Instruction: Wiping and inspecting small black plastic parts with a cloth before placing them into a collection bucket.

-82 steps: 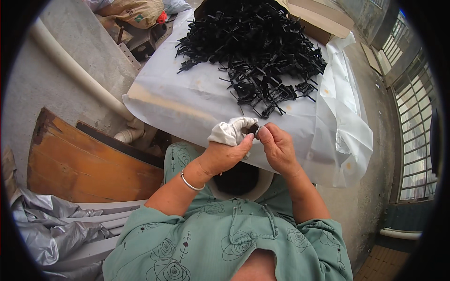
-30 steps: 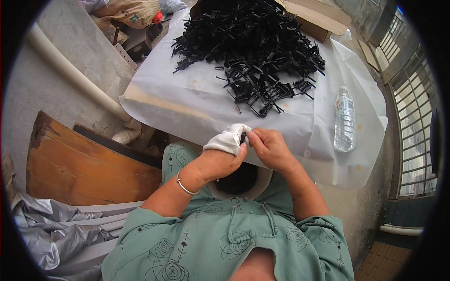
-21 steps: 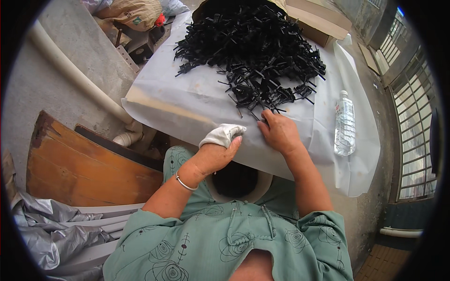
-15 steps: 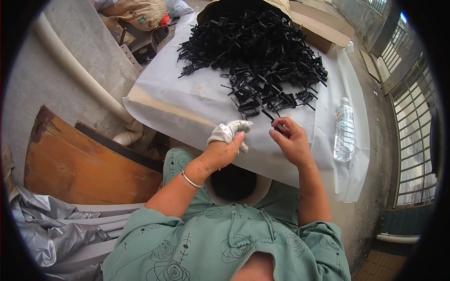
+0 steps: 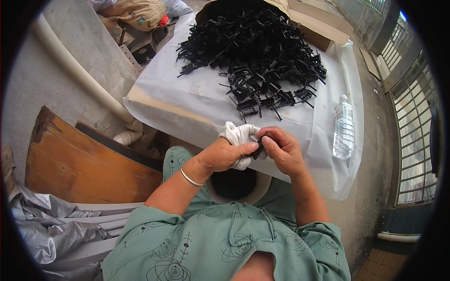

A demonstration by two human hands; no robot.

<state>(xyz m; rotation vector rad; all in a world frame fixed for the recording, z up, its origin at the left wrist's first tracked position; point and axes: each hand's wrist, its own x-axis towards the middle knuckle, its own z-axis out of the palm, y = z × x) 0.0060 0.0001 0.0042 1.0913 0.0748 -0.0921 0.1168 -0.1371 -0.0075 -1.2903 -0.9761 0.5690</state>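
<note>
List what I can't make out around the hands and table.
Head view: full shape of the black part, covered by the right hand.
Head view: most fingers of the left hand, hidden by the white cloth.
Head view: contents of the round container, too dark.
Head view: far end of the cardboard box, cut by the top edge.

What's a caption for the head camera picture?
Fingers pinch a black part beside white cloth, near heaped black parts.

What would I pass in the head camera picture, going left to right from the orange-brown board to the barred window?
Orange-brown board, pale bangle, left hand, right hand, clear bottle, barred window.
</note>
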